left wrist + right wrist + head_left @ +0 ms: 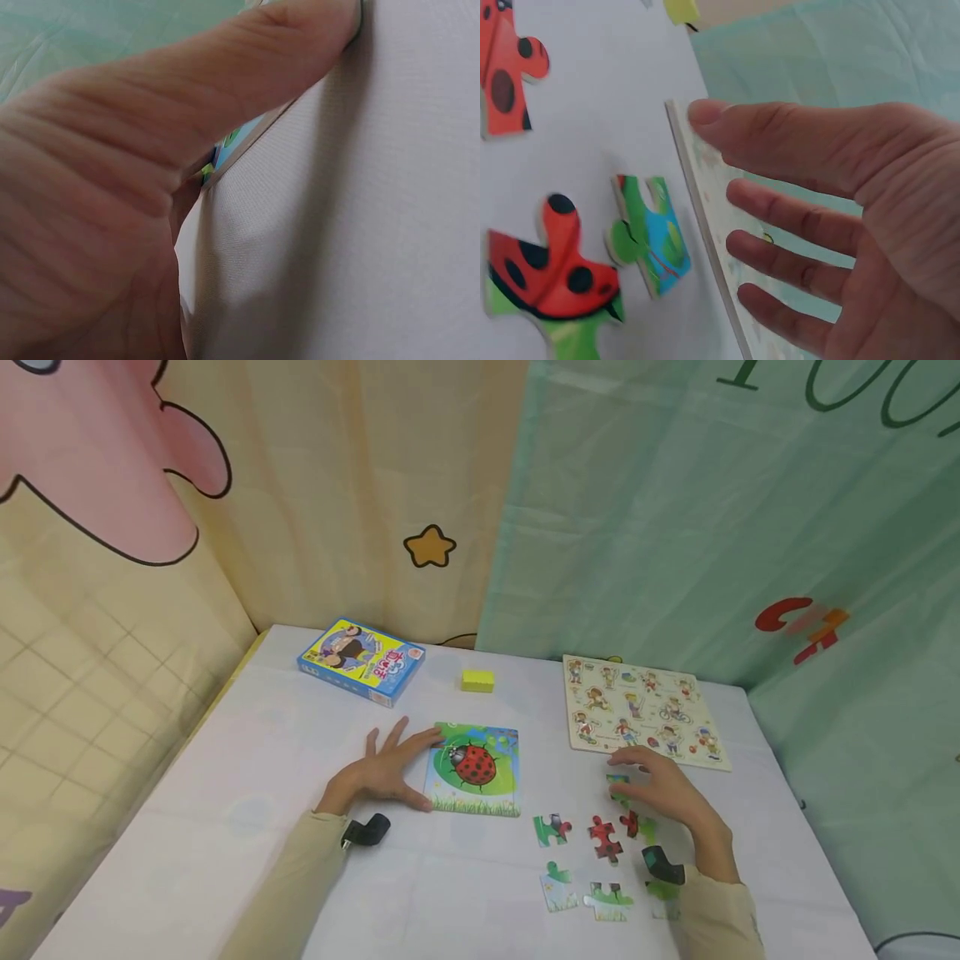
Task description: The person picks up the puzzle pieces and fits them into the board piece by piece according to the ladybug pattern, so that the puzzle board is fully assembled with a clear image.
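My left hand (386, 771) rests at the left edge of a square ladybug puzzle board (472, 766), its thumb and fingers spread and touching that edge. My right hand (667, 785) hovers over loose jigsaw pieces on the right, its fingers slightly bent, with nothing between them in the right wrist view. Nearest to it lies a green-and-blue piece (656, 232). A red spotted piece (562, 270) lies beside that one. Closer to the front are a grassy piece (608, 902) and a pale-blue corner piece (558, 889). The right arm partly hides a few pieces.
A board with small printed figures (633, 710) lies at the back right. A blue-and-yellow box (360, 662) and a small yellow block (477, 681) stand toward the back. Curtains (637, 527) hang behind the white table (247, 860).
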Demonstrator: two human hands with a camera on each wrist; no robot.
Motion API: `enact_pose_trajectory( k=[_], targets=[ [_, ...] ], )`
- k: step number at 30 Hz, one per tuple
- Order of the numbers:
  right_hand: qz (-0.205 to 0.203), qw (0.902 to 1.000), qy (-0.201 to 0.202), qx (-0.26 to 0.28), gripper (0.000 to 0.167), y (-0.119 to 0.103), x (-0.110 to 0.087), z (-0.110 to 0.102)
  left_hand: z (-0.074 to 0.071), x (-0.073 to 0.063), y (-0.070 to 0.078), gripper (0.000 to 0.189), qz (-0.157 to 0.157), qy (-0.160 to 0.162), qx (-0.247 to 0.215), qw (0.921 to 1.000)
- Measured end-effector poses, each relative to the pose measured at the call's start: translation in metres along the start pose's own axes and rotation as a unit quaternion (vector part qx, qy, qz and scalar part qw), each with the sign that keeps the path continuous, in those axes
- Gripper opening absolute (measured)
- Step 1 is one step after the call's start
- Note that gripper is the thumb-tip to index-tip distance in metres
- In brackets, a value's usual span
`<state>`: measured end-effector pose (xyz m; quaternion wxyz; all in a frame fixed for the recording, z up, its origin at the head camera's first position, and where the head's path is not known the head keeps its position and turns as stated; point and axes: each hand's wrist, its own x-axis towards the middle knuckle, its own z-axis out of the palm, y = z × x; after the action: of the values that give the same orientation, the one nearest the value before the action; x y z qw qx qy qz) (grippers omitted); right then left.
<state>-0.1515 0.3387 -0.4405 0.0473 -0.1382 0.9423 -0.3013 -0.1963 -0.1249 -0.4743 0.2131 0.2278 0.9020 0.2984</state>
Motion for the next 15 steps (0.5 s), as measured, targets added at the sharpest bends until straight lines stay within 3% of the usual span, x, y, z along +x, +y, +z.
enact_pose_trajectory(
  k=[15],
  targets=[
    [0.046, 0.9977, -0.045, 0.021, 0.046, 0.018, -0.009, -0.005, -0.002, -0.002, 0.002, 0.113, 0.002, -0.002, -0.004, 1.0]
  ],
)
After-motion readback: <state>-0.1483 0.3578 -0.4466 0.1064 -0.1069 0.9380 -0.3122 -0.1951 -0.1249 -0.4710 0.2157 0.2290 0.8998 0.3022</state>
